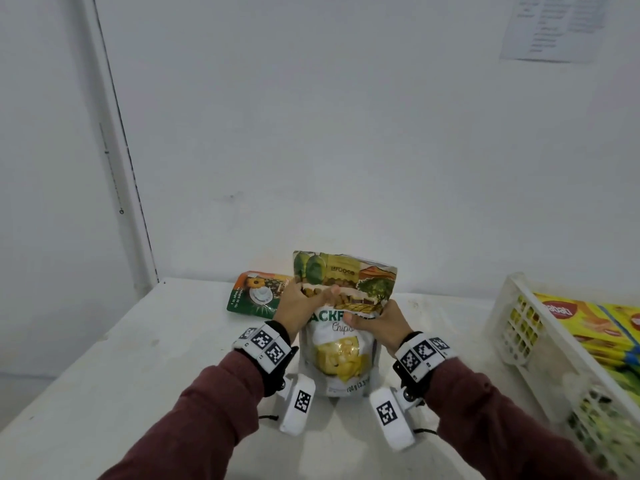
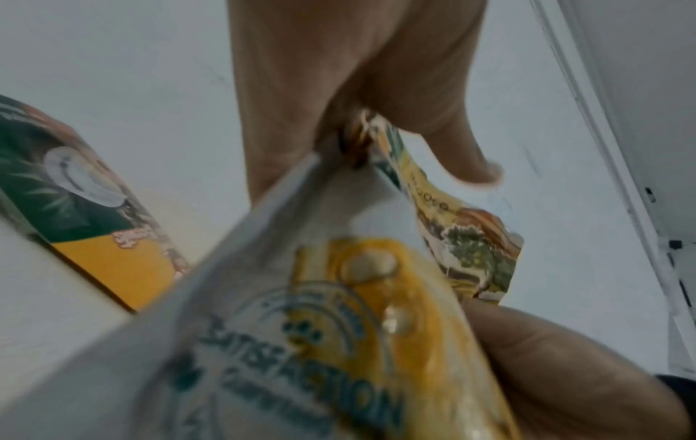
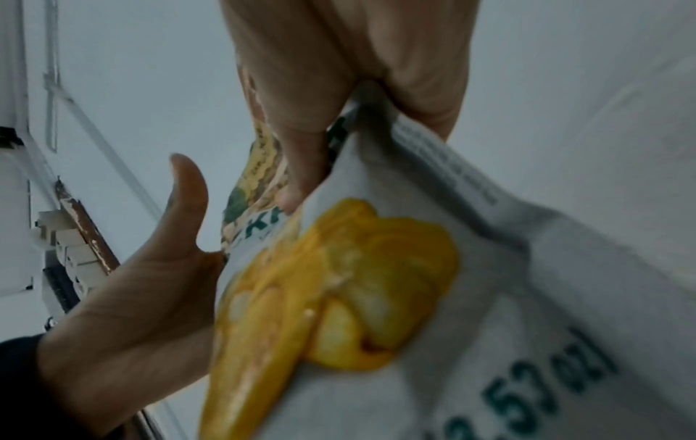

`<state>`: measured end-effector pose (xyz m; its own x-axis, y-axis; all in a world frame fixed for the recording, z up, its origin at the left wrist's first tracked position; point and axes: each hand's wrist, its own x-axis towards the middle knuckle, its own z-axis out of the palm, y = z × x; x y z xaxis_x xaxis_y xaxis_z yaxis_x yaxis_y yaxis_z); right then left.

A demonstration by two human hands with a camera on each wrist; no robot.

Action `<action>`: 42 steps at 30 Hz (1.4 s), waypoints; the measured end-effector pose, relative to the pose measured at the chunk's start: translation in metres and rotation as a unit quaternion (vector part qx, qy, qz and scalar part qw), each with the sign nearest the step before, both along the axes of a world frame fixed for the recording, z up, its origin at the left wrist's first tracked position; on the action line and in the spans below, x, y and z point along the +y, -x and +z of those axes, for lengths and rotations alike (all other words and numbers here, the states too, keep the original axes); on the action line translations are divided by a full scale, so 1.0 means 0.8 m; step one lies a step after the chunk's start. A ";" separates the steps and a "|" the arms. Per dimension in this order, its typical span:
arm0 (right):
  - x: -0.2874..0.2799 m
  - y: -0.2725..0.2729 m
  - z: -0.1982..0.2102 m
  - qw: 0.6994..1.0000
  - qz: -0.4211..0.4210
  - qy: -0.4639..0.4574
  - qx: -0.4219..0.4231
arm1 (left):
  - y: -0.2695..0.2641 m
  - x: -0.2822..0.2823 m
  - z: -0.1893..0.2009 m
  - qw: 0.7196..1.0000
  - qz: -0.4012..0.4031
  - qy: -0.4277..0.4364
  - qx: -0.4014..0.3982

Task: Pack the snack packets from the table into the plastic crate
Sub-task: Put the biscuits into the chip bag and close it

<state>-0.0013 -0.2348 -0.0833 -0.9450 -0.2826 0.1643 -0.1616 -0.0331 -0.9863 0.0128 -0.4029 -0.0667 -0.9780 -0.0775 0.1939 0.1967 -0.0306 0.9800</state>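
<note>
Here, at the far left of the white bench (image 1: 104, 358), a green and orange packet (image 1: 254, 295) lies flat against the wall, label up; the left wrist view shows it (image 2: 86, 226) just beside the held bag, though whether they touch cannot be told.

Next comes the left hand (image 1: 300, 304), grasping the upper left part of a jackfruit chips bag (image 1: 341, 348). Its fingers (image 2: 286, 104) curl behind the bag and its thumb (image 2: 463, 157) lies over the printed front, pinching the crumpled top.

The bag stands upright in the middle of the bench, close to the person, its top bent backward at the crease where the hands hold it. Its white lower half with the yellow fruit picture fills the left wrist view (image 2: 339, 327) and the right wrist view (image 3: 376, 282).

The right hand (image 1: 381, 323) grips the bag's upper right edge, fingers (image 3: 301, 104) wrapped over the front, thumb (image 3: 188, 190) lifted off it.

At the far right, a white plastic crate (image 1: 519, 327) sits on the bench, well apart from the bag. Yellow snack packets (image 1: 595, 327) already lie inside it.
</note>
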 end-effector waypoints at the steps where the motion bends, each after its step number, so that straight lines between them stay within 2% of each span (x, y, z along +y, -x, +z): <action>1: 0.000 0.001 0.000 1.000 -0.008 -0.008 0.012 | -0.001 -0.004 -0.002 0.999 -0.042 0.013 -0.015; 3: 0.000 0.004 -0.001 1.000 -0.001 -0.016 0.018 | 0.002 -0.012 -0.013 0.995 -0.079 0.044 -0.045; 8: 0.006 0.008 -0.004 0.990 0.113 -0.060 -0.061 | 0.014 -0.016 -0.032 0.990 -0.031 0.126 -0.058; 12: 0.015 0.015 -0.015 0.993 0.061 -0.093 -0.048 | 0.024 -0.014 -0.039 0.991 -0.038 0.095 -0.084; 15: 0.011 0.006 -0.011 0.993 0.049 -0.105 -0.034 | 0.020 -0.020 -0.044 0.985 -0.095 0.084 -0.120; 18: 0.016 -0.008 0.000 0.985 0.091 -0.129 -0.065 | 0.006 -0.020 -0.037 0.976 -0.145 0.123 -0.105; 21: 0.029 -0.015 0.003 0.966 0.124 -0.186 -0.129 | 0.002 -0.018 -0.036 0.979 -0.129 0.129 -0.094; 24: 0.036 -0.010 -0.003 0.968 0.106 -0.191 -0.123 | 0.001 -0.013 -0.039 0.983 -0.111 0.111 -0.097; 27: 0.034 -0.018 -0.002 0.971 0.084 -0.185 -0.124 | -0.003 -0.013 -0.037 0.974 -0.166 0.116 -0.103; 30: 0.036 -0.026 -0.003 0.955 0.125 -0.212 -0.165 | 0.000 -0.018 -0.036 0.959 -0.198 0.168 -0.108; 32: 0.035 -0.029 -0.005 0.951 0.137 -0.220 -0.171 | -0.002 -0.018 -0.033 0.959 -0.203 0.169 -0.101; 38: 0.040 -0.032 -0.010 0.964 0.150 -0.181 -0.123 | -0.004 -0.013 -0.040 0.955 -0.210 0.178 -0.109; 40: 0.040 -0.041 -0.003 0.960 0.165 -0.189 -0.128 | -0.006 -0.011 -0.033 0.958 -0.215 0.154 -0.106; 42: 0.038 -0.049 0.003 0.957 0.172 -0.189 -0.137 | 0.001 -0.013 -0.026 0.972 -0.184 0.084 -0.119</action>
